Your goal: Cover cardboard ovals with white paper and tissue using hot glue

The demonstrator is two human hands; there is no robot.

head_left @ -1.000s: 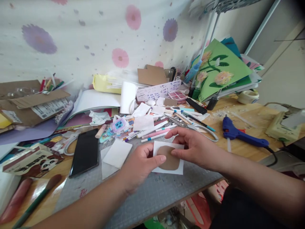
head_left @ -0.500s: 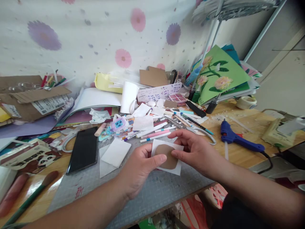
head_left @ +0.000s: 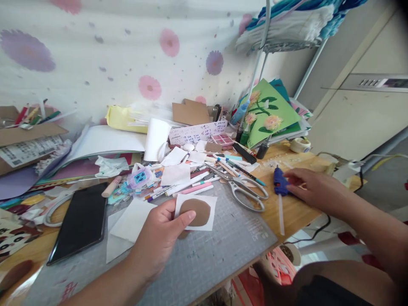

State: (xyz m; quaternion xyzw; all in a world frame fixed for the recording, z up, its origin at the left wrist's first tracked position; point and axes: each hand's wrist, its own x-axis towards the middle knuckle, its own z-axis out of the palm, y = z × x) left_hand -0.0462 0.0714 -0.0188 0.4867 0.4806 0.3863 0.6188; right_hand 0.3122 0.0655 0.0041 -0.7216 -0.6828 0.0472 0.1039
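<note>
My left hand [head_left: 162, 231] pinches a square of white paper [head_left: 208, 214] with a rounded brown cardboard piece [head_left: 198, 205] on top of it. The thumb presses on the cardboard, and a bit of brown shows below the paper's lower edge. At the right of the desk, my right hand [head_left: 306, 187] has its thumb and fingers closed around a blue glue gun [head_left: 280, 182], which lies on the wood. A clear glue stick [head_left: 281, 214] lies by the gun. The gun's handle is hidden behind the hand.
Grey-handled scissors [head_left: 245, 191] lie beside a heap of markers [head_left: 191, 187]. A black phone [head_left: 81, 221] and white paper pieces [head_left: 134, 219] rest on the grey cutting mat [head_left: 223, 246]. A roll of tape [head_left: 300, 145] stands farther back. The gun's black cord [head_left: 314, 233] runs over the desk edge.
My right hand has let go of the paper and cardboard and moved right to the glue gun. My left hand keeps hold of the paper with the cardboard. The view has turned right.
</note>
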